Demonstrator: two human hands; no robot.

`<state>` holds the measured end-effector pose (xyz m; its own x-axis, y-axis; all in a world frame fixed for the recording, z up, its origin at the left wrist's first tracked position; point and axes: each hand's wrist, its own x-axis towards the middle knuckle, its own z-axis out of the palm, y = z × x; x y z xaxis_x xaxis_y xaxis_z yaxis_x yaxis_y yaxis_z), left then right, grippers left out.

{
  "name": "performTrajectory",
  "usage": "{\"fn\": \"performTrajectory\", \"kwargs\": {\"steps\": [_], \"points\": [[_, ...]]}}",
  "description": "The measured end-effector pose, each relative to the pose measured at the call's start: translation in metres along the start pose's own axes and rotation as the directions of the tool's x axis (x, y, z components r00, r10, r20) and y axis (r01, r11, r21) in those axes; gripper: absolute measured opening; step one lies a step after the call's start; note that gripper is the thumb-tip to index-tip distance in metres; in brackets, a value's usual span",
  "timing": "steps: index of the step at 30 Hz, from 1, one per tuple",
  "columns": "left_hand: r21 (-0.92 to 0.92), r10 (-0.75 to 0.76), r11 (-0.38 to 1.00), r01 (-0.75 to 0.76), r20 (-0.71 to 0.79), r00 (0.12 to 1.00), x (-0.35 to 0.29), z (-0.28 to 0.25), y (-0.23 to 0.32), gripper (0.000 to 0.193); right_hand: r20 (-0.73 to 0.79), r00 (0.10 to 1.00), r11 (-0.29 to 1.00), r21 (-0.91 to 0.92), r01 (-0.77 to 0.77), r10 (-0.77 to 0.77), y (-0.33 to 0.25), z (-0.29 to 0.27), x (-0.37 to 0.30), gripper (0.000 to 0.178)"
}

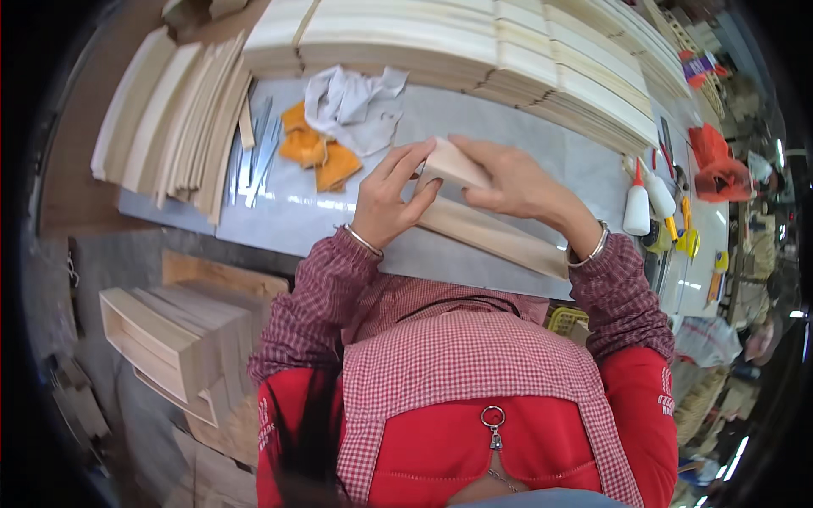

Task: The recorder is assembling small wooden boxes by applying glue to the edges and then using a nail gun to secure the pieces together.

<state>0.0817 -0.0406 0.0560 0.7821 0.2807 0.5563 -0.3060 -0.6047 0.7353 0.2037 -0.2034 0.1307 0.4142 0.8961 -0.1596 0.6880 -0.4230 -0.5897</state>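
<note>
My left hand [394, 190] closes on the left end of a short pale wooden board [457, 163], thumb toward me and fingers on its far side. At the same board's right part, my right hand [512, 182] grips with thumb and fingers. Just below, a longer wooden strip [500, 239] slants over the grey tabletop [423, 258] from my left thumb to my right wrist. Whether the two pieces are joined, I cannot tell. A white cloth [351, 102] and an orange cloth [318, 152] lie beyond my left hand.
Stacked wooden boards [398, 42] line the table's back; more boards [174, 118] lean at left beside thin metal strips [262, 157]. Two white bottles, one red-tipped [637, 207], stand right, near a red plastic bag [720, 165]. Wooden box frames [157, 339] are stacked lower left.
</note>
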Motion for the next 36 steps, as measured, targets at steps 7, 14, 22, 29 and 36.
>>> {"fn": "performTrajectory", "kwargs": {"steps": [7,14,22,29,36], "points": [[-0.098,0.075,0.992,-0.083,-0.079,0.994,-0.027,-0.009,-0.014,0.05,-0.149,0.98,0.984,-0.14,0.114,-0.135,-0.021,0.033,-0.01,0.071],[-0.078,0.162,0.982,-0.17,-0.1,0.982,-0.052,-0.013,-0.014,0.047,-0.187,0.964,0.954,-0.265,0.137,-0.191,-0.035,0.052,-0.023,0.075],[0.023,0.317,0.948,-0.317,-0.172,0.933,-0.054,-0.007,-0.019,0.046,-0.163,0.971,0.958,-0.257,0.128,-0.173,-0.032,0.054,-0.024,0.076],[-0.065,0.254,0.961,-0.267,-0.167,0.953,-0.058,-0.01,-0.018,0.049,-0.136,0.972,0.946,-0.289,0.145,-0.191,-0.033,0.053,-0.024,0.076],[-0.306,0.016,0.951,-0.041,-0.084,0.996,-0.059,-0.012,-0.016,0.05,-0.119,0.971,0.92,-0.36,0.152,-0.208,-0.033,0.053,-0.024,0.075]]}}
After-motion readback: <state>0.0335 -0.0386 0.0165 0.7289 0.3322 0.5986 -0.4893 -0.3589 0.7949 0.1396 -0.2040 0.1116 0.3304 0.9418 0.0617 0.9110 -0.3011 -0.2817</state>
